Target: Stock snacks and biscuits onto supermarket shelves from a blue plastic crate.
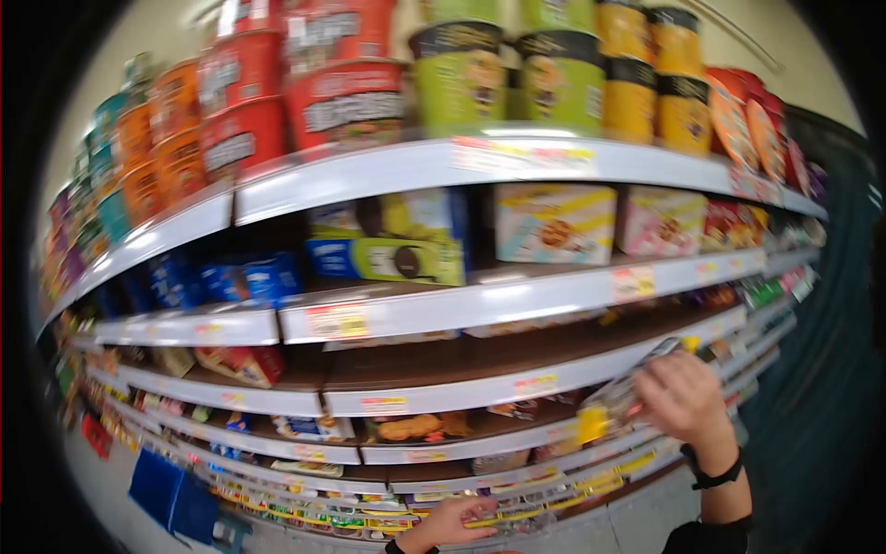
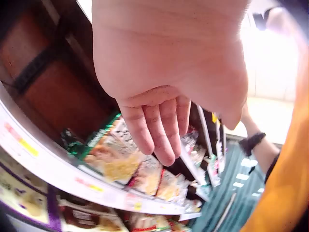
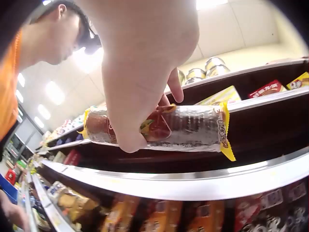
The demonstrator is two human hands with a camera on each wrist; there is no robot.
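My right hand (image 1: 681,397) grips a long, tube-shaped biscuit packet (image 3: 195,128) around its middle, in front of the shelves on the right. The packet has a shiny, ridged wrapper, crimped yellow ends and a reddish-brown label partly covered by the fingers. In the right wrist view it lies nearly level, thumb on the near side. Low at the bottom of the head view is my left hand (image 1: 454,523), near the lower shelves. Its fingers (image 2: 157,130) are extended and hold nothing in the left wrist view, with snack packs (image 2: 116,157) on a shelf beyond them.
Several shelf tiers with white price-strip edges (image 1: 517,300) curve across the view. Instant noodle tubs (image 1: 346,102) line the top shelf, above boxed snacks (image 1: 556,223). A blue bin-like object (image 1: 171,494) stands on the floor at lower left. Dark teal strips (image 1: 808,369) hang at right.
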